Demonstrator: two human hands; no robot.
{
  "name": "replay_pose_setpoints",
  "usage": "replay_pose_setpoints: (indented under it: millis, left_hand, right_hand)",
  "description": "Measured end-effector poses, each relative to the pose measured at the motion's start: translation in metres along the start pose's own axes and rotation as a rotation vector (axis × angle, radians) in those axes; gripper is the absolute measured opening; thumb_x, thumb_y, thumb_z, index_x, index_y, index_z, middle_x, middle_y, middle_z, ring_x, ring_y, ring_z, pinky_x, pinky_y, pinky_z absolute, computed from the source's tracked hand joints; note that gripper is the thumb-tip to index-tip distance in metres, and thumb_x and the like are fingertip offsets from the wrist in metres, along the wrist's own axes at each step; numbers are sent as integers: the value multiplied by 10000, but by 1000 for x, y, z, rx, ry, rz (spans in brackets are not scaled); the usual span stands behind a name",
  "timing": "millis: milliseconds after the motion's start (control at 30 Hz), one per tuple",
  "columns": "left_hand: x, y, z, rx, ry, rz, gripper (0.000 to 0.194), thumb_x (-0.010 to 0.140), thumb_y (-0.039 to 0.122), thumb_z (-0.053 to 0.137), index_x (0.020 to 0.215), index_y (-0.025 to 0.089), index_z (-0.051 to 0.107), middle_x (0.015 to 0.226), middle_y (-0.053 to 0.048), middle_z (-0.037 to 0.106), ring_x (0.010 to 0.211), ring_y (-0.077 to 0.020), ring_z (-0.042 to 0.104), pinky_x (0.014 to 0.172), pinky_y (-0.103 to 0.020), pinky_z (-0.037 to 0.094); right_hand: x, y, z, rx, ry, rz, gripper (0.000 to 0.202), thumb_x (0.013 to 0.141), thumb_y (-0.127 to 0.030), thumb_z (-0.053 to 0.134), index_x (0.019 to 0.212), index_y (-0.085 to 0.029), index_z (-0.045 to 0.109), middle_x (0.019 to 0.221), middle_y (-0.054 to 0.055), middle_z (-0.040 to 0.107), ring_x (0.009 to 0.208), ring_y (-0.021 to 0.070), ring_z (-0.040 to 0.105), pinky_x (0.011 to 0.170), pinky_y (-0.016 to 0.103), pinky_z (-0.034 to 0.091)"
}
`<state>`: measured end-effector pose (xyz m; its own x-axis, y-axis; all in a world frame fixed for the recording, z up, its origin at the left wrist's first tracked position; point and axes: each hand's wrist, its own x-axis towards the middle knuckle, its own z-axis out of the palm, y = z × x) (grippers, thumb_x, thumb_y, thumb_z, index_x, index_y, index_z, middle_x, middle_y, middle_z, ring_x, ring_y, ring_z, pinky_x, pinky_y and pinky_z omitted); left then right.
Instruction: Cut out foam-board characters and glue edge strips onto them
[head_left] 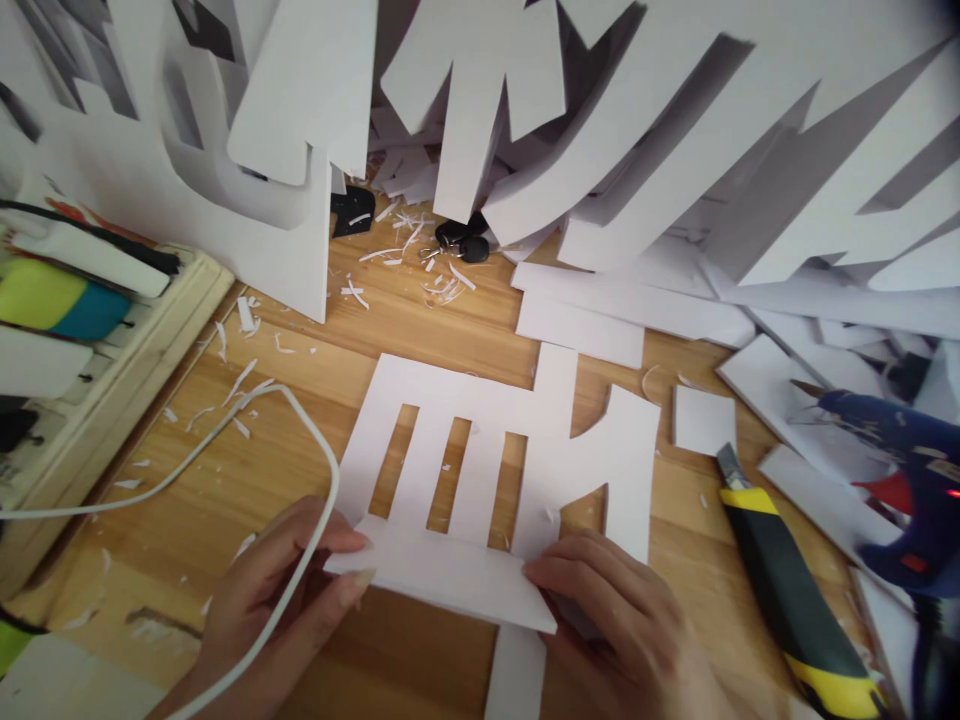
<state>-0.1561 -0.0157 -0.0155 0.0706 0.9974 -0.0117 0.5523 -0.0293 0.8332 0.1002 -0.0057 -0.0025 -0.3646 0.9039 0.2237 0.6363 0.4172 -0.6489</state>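
A white foam-board cut-out (551, 450) with several slots lies flat on the wooden table. Along its near edge runs a narrow white foam-board strip (450, 580), tilted up from the cut-out; whether the two are stuck together I cannot tell. My left hand (274, 590) pinches the strip's left end between thumb and fingers. At the other end, my right hand (622, 620) grips the strip, its thumb partly hidden below. A white cable (322, 450) loops across in front of my left hand. Part of the cut-out (517, 670) reaches out below the strip.
A yellow-and-black utility knife (787, 590) lies right, blade out, beside a small white square (703, 420). Farther right is a blue glue gun (900, 470). Large white letter shapes (480, 120) stand behind, near keys (469, 245) and scraps. A power strip (150, 330) with plugs sits left.
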Motion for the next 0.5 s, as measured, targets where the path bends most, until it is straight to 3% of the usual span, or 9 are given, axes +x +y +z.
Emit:
replay_pose_setpoints:
  millis: [500]
  left_hand:
    - [-5, -5, 2, 34, 47, -60, 125, 732, 311, 622, 855, 294, 612, 819, 18, 588, 650, -119, 629, 490, -156, 476]
  right_hand:
    - [0, 0, -1, -9, -61, 25, 220, 819, -63, 389, 764, -181, 567, 643, 27, 612, 609, 129, 611, 521, 207, 496]
